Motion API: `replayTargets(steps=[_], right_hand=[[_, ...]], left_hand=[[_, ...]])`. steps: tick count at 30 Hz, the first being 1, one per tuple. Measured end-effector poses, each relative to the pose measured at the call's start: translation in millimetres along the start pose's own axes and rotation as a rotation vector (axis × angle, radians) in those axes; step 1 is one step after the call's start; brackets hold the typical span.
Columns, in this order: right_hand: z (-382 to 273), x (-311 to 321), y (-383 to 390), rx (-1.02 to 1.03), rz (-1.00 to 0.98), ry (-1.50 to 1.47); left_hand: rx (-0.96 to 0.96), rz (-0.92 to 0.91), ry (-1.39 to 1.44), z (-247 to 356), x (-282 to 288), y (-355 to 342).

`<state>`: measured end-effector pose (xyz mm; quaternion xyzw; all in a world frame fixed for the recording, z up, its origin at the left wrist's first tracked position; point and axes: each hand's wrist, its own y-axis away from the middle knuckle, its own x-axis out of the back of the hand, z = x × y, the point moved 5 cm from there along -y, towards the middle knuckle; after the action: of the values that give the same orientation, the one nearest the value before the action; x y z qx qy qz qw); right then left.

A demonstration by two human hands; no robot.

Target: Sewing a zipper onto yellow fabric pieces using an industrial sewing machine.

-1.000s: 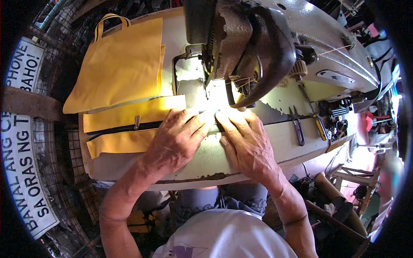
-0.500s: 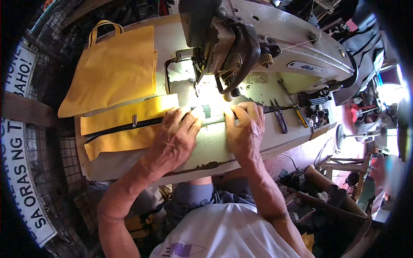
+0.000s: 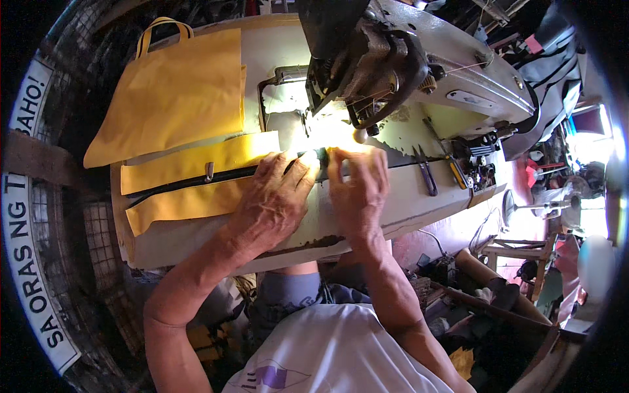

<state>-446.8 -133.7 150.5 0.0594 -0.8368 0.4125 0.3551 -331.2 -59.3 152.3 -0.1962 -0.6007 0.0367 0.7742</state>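
Two yellow strips [image 3: 190,161] lie along a black zipper [image 3: 157,190] with a metal pull [image 3: 209,171]. My left hand [image 3: 272,203] is closed on the zipper at the strips' right end, fingertips bent onto it in bright light. My right hand [image 3: 359,190], slightly blurred, pinches at the zipper's right end, below the sewing machine's [image 3: 367,59] needle area; glare hides some of the fingertips. A yellow bag [image 3: 170,92] with handles lies at the back left of the machine bed [image 3: 301,239].
Scissors [image 3: 426,173] and a yellow-handled screwdriver [image 3: 455,171] lie right of my right hand. A wire grille [image 3: 101,239] and white sign [image 3: 36,275] stand at left. A fan [image 3: 560,200], wooden frame [image 3: 524,249] and long roll [image 3: 481,275] are at right.
My right hand drew right, away from my left, then moved back left and slightly up, still at the zipper. My left hand stays on the zipper. The view shifted slightly.
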Motion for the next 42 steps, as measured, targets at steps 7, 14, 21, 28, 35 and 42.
replayTargets(steps=[7,14,21,28,35,42], right_hand=[[7.9,-8.8,0.0,0.063,-0.355,-0.086],[18.7,3.1,-4.9,-0.012,-0.426,-0.243],[29.9,-7.9,-28.7,0.313,-0.576,-0.333],[46.6,-13.2,-24.3,0.012,-0.696,-0.483],[47.7,-20.4,-19.8,0.183,-0.624,-0.507],[46.3,-18.1,-16.9,0.175,-0.653,-0.456]], left_hand=[[0.023,-0.036,0.038,-4.0,-2.0,0.4],[0.040,-0.032,0.087,-6.0,1.9,-2.8],[0.066,-0.024,0.139,-8.6,3.0,-4.7],[0.058,-0.064,0.137,-8.8,5.5,-6.4],[0.082,-0.067,0.149,-9.7,2.9,-4.2],[0.073,-0.072,0.165,-10.5,6.0,-3.8]])
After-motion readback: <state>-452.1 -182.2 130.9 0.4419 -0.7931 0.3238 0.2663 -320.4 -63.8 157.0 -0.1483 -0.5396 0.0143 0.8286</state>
